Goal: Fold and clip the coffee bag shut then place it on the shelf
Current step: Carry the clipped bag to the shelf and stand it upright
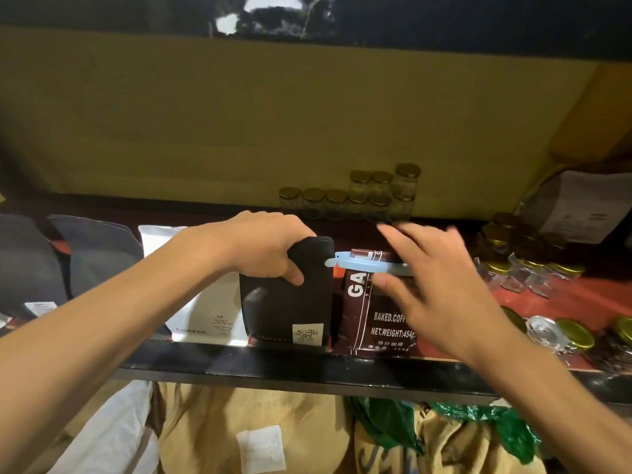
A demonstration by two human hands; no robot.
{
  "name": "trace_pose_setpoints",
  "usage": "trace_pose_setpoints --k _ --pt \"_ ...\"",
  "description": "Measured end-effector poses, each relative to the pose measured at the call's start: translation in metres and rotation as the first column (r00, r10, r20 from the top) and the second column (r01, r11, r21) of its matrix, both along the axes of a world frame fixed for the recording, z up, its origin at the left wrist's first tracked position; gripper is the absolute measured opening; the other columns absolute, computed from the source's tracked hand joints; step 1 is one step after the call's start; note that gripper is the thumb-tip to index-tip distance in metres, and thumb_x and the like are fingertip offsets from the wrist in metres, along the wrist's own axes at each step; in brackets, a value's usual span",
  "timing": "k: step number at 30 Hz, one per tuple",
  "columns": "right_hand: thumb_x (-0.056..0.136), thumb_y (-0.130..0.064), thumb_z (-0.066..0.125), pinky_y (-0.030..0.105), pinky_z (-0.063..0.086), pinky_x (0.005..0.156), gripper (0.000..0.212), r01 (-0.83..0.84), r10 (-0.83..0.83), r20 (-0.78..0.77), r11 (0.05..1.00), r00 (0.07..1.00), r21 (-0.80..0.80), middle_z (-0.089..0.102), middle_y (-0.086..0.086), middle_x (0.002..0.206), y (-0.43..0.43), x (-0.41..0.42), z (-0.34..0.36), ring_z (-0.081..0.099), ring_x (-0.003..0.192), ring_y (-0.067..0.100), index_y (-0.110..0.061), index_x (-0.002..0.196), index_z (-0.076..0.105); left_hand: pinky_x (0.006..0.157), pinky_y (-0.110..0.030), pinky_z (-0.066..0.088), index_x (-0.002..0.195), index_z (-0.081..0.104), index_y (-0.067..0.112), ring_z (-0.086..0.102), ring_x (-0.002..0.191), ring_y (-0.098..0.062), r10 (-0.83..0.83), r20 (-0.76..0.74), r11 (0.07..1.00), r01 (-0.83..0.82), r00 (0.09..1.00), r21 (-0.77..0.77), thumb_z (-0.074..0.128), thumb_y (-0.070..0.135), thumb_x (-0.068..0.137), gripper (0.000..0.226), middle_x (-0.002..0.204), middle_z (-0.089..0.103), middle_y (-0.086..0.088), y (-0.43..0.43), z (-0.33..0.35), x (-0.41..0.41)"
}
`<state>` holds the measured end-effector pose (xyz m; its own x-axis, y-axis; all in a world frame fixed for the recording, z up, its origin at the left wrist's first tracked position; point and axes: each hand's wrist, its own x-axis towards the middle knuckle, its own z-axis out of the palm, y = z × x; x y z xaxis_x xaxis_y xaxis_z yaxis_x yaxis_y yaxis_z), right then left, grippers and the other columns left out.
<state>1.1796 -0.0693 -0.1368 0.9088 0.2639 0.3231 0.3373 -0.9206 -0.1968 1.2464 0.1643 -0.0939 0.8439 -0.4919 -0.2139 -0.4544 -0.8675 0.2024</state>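
Below the black shelf edge point(307, 367) lie burlap sacks point(246, 422). On the shelf the brown coffee bag point(369, 313) stands folded, a pale blue clip point(362, 263) across its top, so the task seems nearly done. The right hand point(434, 278) hovers with fingers spread, the left hand point(270, 244) grips the neighbouring black bag point(290, 302); glass jars point(359, 200) stand behind.

1. I see a shelf point(307, 369) running across the view, with a row of bags standing along its front edge.
2. The clipped coffee bag point(383, 316) stands upright near the middle of the shelf, and the clip point(369, 265) lies across its folded top.
3. Touching its left side stands a second coffee bag point(290, 302), and left of that a third bag point(201, 316).
4. My left hand point(263, 244) grips the top of the second bag; my right hand point(434, 278) is in front of the clipped bag, fingers spread.
5. Behind the bags, small lidded jars point(362, 200) are stacked against the back wall.
6. More jars point(533, 265) sit to the right.
7. Below the shelf lie sacks point(266, 436).
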Motion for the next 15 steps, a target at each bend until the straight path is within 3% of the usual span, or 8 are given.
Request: trace_pose_setpoints --k 3,10,15 --pt "0.094 -0.057 0.041 0.041 -0.001 0.121 0.070 -0.066 0.066 0.011 0.998 0.998 -0.017 0.040 -0.007 0.151 0.028 -0.006 -0.008 0.028 0.143 0.012 -0.024 0.153 0.024 0.071 -0.034 0.044 0.102 0.061 0.047 0.062 0.091 -0.007 -0.004 -0.011 1.000 0.004 1.000 -0.010 0.072 0.035 0.082 0.026 0.097 0.069 0.022 0.000 0.000 0.001" --pt "0.095 -0.058 0.040 0.044 0.000 0.123 0.067 -0.027 0.028 0.012 0.999 1.000 -0.045 0.044 -0.007 0.150 0.036 -0.009 -0.011 0.027 0.145 0.015 -0.025 0.152 0.028 0.062 -0.029 0.039 0.091 0.058 0.050 0.059 0.086 -0.006 0.002 0.017 1.000 -0.001 1.000 -0.009 0.072 0.036 0.081 0.022 0.091 0.067 0.024 -0.002 -0.001 0.000" --pt "0.098 -0.058 0.028 0.042 -0.005 0.121 0.070 -0.005 0.012 0.080 0.996 0.997 -0.085 0.015 -0.001 0.165 0.032 -0.017 -0.009 -0.001 0.152 0.021 -0.026 0.157 0.007 0.074 -0.035 0.044 0.114 0.049 0.051 0.058 0.093 -0.010 0.025 0.107 0.999 -0.021 0.994 -0.040 0.065 0.038 0.086 0.034 0.105 0.064 0.020 0.002 -0.002 -0.008"
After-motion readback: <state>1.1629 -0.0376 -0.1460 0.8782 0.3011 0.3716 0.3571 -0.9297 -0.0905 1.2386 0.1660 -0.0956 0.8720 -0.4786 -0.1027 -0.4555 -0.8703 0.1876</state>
